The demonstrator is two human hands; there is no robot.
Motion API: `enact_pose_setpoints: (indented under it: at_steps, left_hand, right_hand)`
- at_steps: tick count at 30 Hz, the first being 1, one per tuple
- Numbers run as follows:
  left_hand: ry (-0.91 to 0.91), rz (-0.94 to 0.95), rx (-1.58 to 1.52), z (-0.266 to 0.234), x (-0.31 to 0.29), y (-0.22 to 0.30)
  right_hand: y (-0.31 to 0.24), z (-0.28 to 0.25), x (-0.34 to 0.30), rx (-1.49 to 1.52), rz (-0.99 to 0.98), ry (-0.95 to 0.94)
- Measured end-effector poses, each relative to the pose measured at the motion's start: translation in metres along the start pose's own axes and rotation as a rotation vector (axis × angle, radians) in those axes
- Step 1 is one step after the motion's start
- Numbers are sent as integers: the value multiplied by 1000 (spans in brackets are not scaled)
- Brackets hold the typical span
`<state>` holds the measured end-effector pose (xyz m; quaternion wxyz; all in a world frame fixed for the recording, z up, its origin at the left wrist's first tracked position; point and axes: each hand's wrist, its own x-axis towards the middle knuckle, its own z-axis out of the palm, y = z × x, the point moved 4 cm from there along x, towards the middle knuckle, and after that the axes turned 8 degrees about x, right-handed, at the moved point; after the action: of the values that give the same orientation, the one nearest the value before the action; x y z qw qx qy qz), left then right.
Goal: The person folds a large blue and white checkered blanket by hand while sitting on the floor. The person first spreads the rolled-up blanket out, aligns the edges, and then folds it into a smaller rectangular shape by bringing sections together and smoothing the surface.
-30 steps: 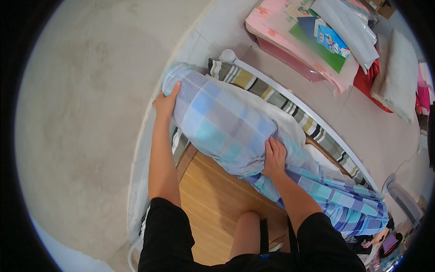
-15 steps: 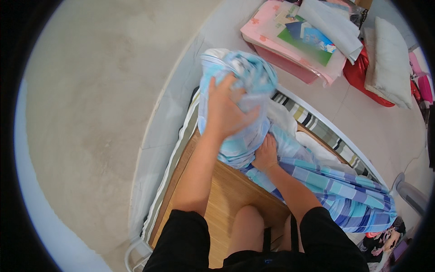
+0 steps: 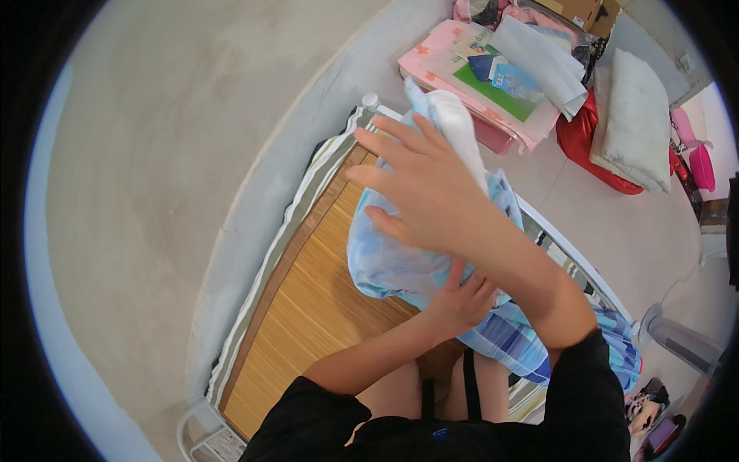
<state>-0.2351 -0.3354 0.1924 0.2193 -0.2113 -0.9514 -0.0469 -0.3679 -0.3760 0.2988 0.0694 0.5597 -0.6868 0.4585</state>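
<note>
Blue checked bedding (image 3: 373,266) is shown bundled at the centre of the frame, resting on a slatted mat (image 3: 300,323) on the bed, with a white part (image 3: 456,119) exposed at its upper end. A loose tail of checked cloth (image 3: 504,339) is trailed toward the lower right, beside the white bed rail (image 3: 570,258).

The right hand (image 3: 423,189) is extended across the upper part of the bundle, its fingers spread apart and closed on nothing; contact with the cloth cannot be made out. The left hand (image 3: 462,304) is laid against the lower part, near the right forearm; whether cloth is pinched in it cannot be told.

Compared with half a second earlier, the hands' places have been exchanged: the upper end was then covered by the left hand and the lower part pressed by the right. The upper end has also been swung rightward, so that more mat is bared at the left. From this, the bundle is judged to be in mid-handling, its shape loose and unsettled.

At the upper right, a pink cover (image 3: 419,63) and a folded pale quilt (image 3: 637,123) are seen.
</note>
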Motion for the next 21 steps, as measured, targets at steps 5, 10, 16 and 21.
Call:
enact_pose_setpoints:
  at_steps: [5,10,16,21]
  left_hand:
    - [-60,14,222,14,-39,36]
    - [37,20,-299,7,-73,54]
    - [383,-1503,-723,51,-201,-81]
    - [385,-1750,-1270,88,-230,-89]
  right_hand:
    - [29,45,-58,-161,613,-609]
    - [35,15,-135,-286,471,-347]
    - [52,-9,-177,-144,593,-179]
    - [48,-1,-175,-162,552,-156]
